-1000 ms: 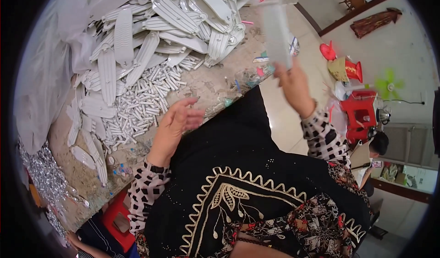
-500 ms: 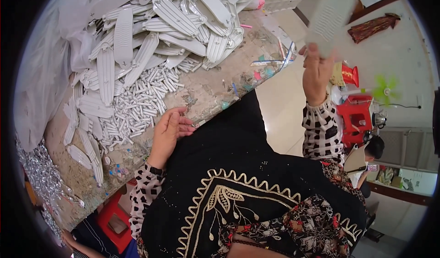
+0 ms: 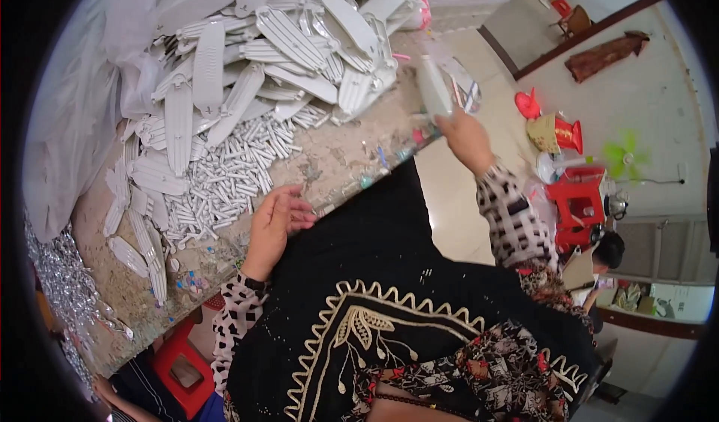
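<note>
A pale panel (image 3: 434,89) slants over the right end of the surface (image 3: 329,164), far end tipped leftward; whether it touches the surface I cannot tell. The right hand (image 3: 463,141) grips it by its near end, thumb and fingers closed, the panel blurred as if in motion. The left hand (image 3: 278,220) is loosely open at the near edge, fingers half curled, with nothing clearly in it; whether the fingertips touch the edge is unclear.

The step in hand looks like one-handed handling of a single panel. From this pose, the next move seems to call for a firm hold on that near end and clearance from the edge, with the left hand apparently free to help.

Left of the panel and farther away lies a heap of similar panels (image 3: 288,36), some ribbed side up; a pink stick (image 3: 401,56) sits by its right side. Nearer, between heap and left hand, spread many small pale tubes (image 3: 221,186). At the far left are plastic sheeting (image 3: 67,160) and shiny silver pieces (image 3: 64,272); below, a red stool (image 3: 168,354).
</note>
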